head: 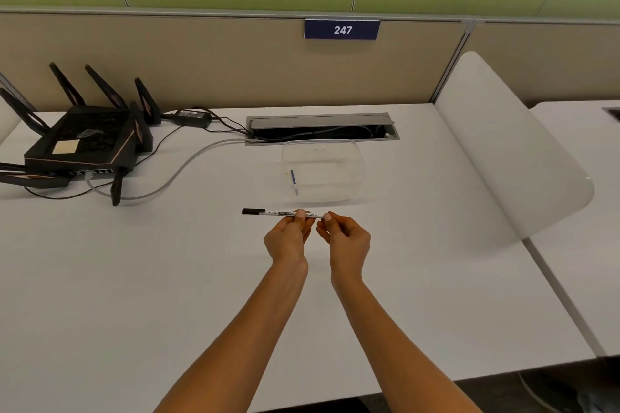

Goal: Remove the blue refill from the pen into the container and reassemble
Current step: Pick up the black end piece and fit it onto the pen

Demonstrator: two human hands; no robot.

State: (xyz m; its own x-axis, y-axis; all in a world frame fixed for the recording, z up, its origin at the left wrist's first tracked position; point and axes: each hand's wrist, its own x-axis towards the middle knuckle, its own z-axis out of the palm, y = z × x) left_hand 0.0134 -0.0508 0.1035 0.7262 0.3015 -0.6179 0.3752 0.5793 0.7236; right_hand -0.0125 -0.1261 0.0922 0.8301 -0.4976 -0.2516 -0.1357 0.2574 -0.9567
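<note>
A slim white pen (275, 212) with a black cap at its left end is held level above the white desk. My left hand (288, 238) pinches its barrel near the right part. My right hand (345, 238) pinches the pen's right end with thumb and forefinger. Just behind the hands stands a clear plastic container (352, 174). The blue refill (294, 180) lies inside it, along its left side.
A black router (84, 141) with several antennas and its cables sits at the back left. A grey cable hatch (318, 126) is open behind the container. A frosted white divider (510, 151) rises at the desk's right edge.
</note>
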